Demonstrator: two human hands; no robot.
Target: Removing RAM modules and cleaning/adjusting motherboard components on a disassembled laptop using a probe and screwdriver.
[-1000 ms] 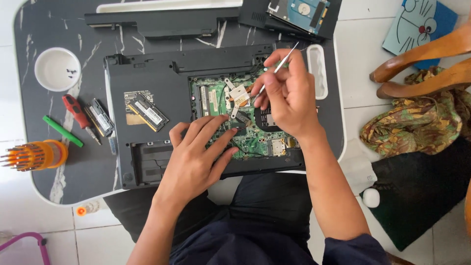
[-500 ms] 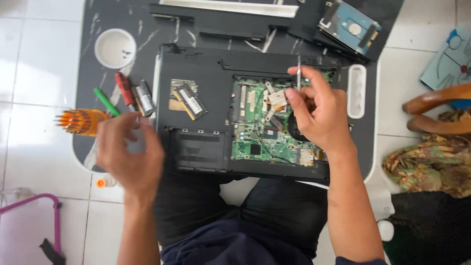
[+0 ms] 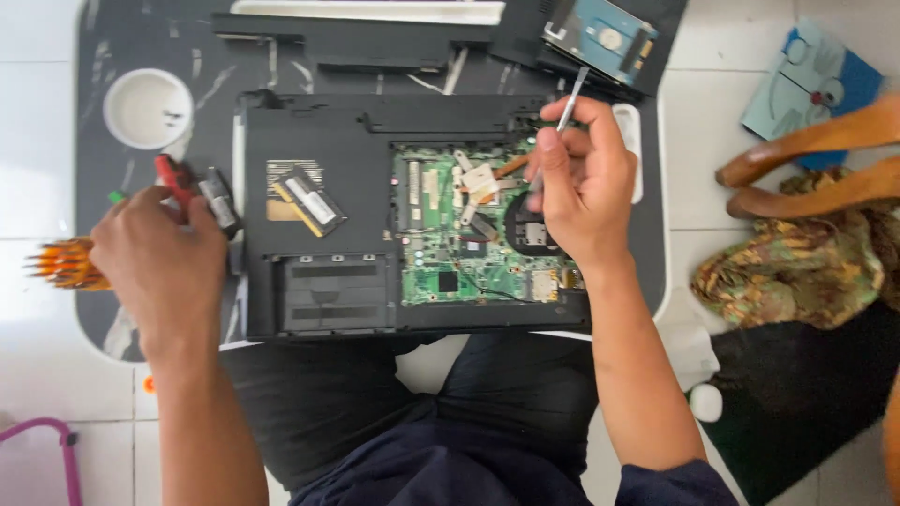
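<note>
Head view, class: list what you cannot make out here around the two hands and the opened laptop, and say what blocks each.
- Tool tip: the right hand holds a thin metal tool; its lower end is hidden by the fingers.
- Left hand: it covers the tools beneath; whether it grips one is hidden.
- White bowl: contents too small.
- Laptop fan area: partly hidden by the right hand.

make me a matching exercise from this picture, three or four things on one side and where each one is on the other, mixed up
Things:
1. white bowl
2. hard drive
3. tweezers
4. orange tool set

Places:
A. in the right hand
B. top left of the table
C. left edge, beside the left hand
D. top right, above the opened laptop

Pairs: 1-B, 2-D, 3-A, 4-C
</note>
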